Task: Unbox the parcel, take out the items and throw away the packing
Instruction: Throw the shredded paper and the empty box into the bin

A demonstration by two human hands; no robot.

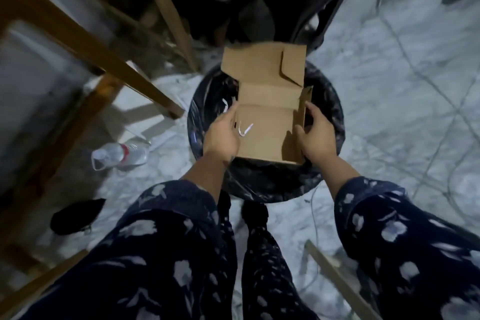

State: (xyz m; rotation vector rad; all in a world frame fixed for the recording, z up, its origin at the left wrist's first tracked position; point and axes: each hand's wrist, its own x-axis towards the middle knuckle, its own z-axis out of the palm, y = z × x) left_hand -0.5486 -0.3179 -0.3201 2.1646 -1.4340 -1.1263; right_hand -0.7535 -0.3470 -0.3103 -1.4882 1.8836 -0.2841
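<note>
Standing on the pale marbled floor [389,73], we look down at a round bin [335,117] lined with a black bag. Over its mouth we hold the opened cardboard box [267,135], lid flap tipped away from us. Our left hand [220,135] grips its left wall and our right hand [318,138] clasps the right wall. One small white scrap [244,130] lies inside the box.
</note>
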